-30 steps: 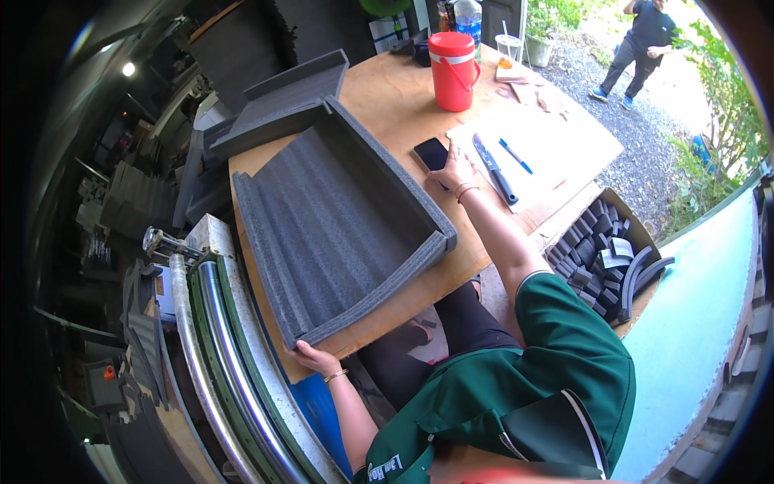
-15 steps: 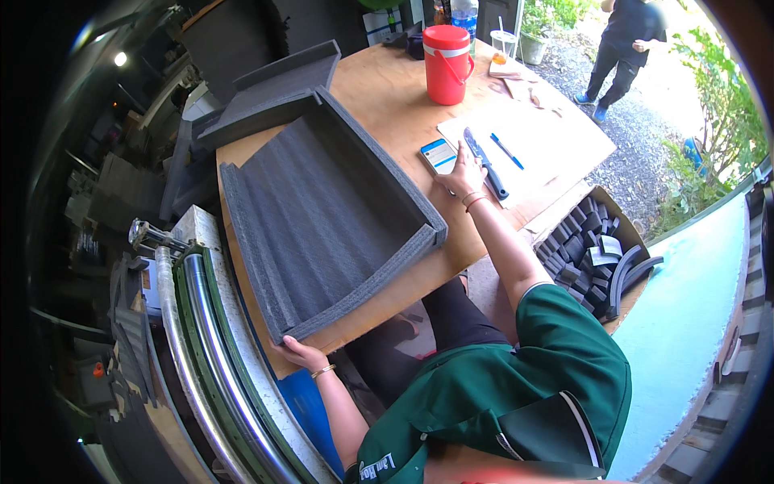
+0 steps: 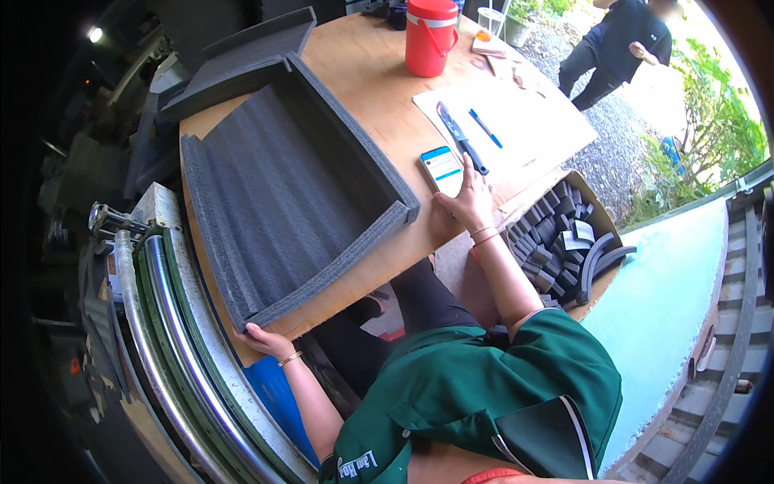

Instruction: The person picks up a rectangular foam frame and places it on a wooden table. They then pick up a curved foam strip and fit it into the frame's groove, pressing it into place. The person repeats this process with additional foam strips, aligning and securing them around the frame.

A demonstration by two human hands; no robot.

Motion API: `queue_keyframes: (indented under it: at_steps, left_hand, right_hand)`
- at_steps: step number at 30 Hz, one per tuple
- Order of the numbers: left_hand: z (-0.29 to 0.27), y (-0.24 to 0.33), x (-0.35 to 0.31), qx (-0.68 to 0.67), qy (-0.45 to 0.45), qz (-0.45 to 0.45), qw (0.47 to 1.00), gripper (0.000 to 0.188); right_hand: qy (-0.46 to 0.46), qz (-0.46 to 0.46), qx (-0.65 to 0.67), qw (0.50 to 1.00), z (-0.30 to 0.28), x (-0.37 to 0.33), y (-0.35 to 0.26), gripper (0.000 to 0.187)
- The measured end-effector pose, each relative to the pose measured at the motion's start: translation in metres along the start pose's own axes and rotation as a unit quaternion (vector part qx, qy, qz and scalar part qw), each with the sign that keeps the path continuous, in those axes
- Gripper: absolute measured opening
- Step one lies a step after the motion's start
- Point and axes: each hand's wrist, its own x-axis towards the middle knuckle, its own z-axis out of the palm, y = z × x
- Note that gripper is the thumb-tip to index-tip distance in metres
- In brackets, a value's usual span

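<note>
A: Now, head view only. I read the left hand (image 3: 266,340) at lower left of the frame, at the near corner of the grey foam tray (image 3: 282,194). Fingers curl together over the edge of the wooden table (image 3: 363,64) and touch the tray's corner; I cannot tell whether they actually clamp it.

B: And the tray's position?

A: It lies flat on the table, filling centre left of the frame, ribbed floor up, with raised walls on its right and lower sides. A second dark foam piece (image 3: 242,56) lies just beyond it, upper left.

B: Right hand?

A: The right hand (image 3: 468,202) sits at centre frame, palm down on the table, fingers slightly spread, fingertips touching the smartphone (image 3: 443,168). Its screen is lit. Nothing is gripped.

B: Surroundings?

A: Just above the phone, a dark-handled knife (image 3: 461,139) and a blue pen (image 3: 485,129) rest on a white sheet (image 3: 532,121). A red jug (image 3: 429,36) stands at top centre. A cardboard box of foam offcuts (image 3: 564,234) sits right of centre, below the table edge. Another person (image 3: 617,40) stands at upper right.
</note>
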Motion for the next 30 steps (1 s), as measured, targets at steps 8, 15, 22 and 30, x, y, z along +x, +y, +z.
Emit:
queue_keyframes:
  at_steps: [8,15,22,30]
  left_hand:
    - [-0.002,0.007,0.000,-0.013,-0.027,-0.029,0.999,0.075]
    - [-0.002,0.000,0.003,0.013,-0.007,-0.001,1.000,0.068]
    - [-0.003,-0.007,0.003,0.026,0.005,-0.020,0.999,0.065]
    - [-0.003,-0.004,0.001,0.030,0.007,-0.032,0.999,0.067]
  right_hand:
    - [0.032,-0.021,-0.025,0.999,-0.009,-0.003,0.011,0.113]
    - [0.026,-0.030,-0.021,0.999,-0.011,0.000,0.020,0.109]
    - [0.097,-0.061,0.124,0.986,0.003,0.003,0.047,0.081]
    - [0.144,-0.036,0.334,0.931,0.009,0.003,0.068,0.046]
